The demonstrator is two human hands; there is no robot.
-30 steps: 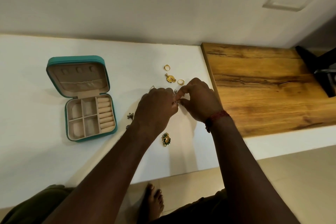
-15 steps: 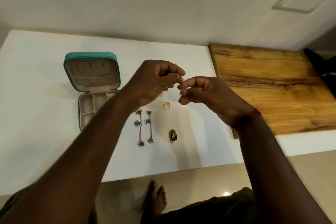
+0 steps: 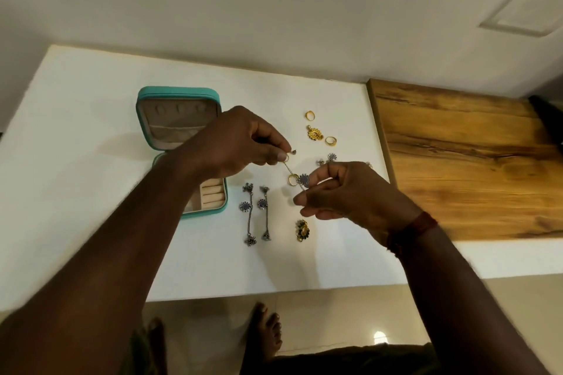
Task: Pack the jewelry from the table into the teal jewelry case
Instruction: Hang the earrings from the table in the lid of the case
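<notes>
A person's left hand [image 3: 240,143] and right hand [image 3: 350,195] each pinch one end of a silver drop earring [image 3: 303,180], held taut above the white table [image 3: 91,161]. The open teal jewelry case [image 3: 178,94] sits at left, partly behind the left forearm.

White tabletop [image 3: 91,161]: open teal zip jewelry case [image 3: 179,97] at left; pair of long silver drop earrings [image 3: 249,213] just beside it; round gold-green earring [image 3: 302,230] right of them; gold flower pendant [image 3: 314,133] between two gold rings [image 3: 309,115] farther back.
</notes>
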